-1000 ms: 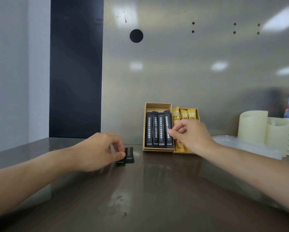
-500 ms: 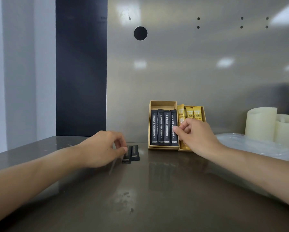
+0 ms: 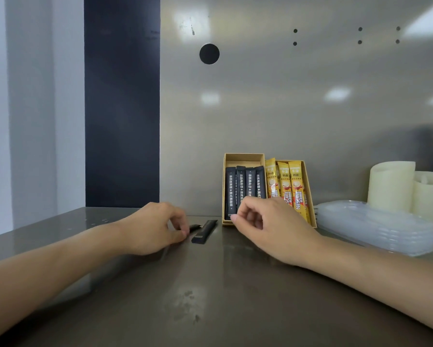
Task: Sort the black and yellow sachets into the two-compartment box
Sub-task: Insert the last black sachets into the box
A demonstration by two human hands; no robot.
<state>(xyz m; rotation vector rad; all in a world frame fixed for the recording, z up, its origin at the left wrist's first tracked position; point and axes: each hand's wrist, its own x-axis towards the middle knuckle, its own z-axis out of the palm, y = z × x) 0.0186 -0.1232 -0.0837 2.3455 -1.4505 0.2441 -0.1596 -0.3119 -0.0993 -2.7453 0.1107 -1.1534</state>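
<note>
Left hand (image 3: 157,226): on the table left of the box, fingers curled down, thumb and fingertips closed on the near end of the held sachet; looks like a pinch.
Held sachet (image 3: 194,227): black, flat on the table, mostly hidden behind the left hand, only the far end showing.
Loose sachet (image 3: 204,231): black, flat on the table just right of the held sachet, angled toward the box, not touched by either hand.
Right hand (image 3: 273,226): low in front of the box's near edge, fingers curled in, thumb tip close to the index tip, nothing seen in it.
Box (image 3: 244,157): tan card, against the back wall, two compartments side by side.
Black sachets (image 3: 245,189): four, standing side by side in the left compartment, lower ends hidden by the right hand.
Yellow sachets (image 3: 285,186): three seen, in the right compartment, the leftmost riding up at the divider.
Table (image 3: 210,284): dark, glossy, some smudges near the front.
Trays (image 3: 375,226): clear plastic stack, right of the box.
Candles (image 3: 390,186): two cream cylinders behind the trays, far right.
Wall (image 3: 285,108): grey metal, round dark hole (image 3: 209,54) up high.
</note>
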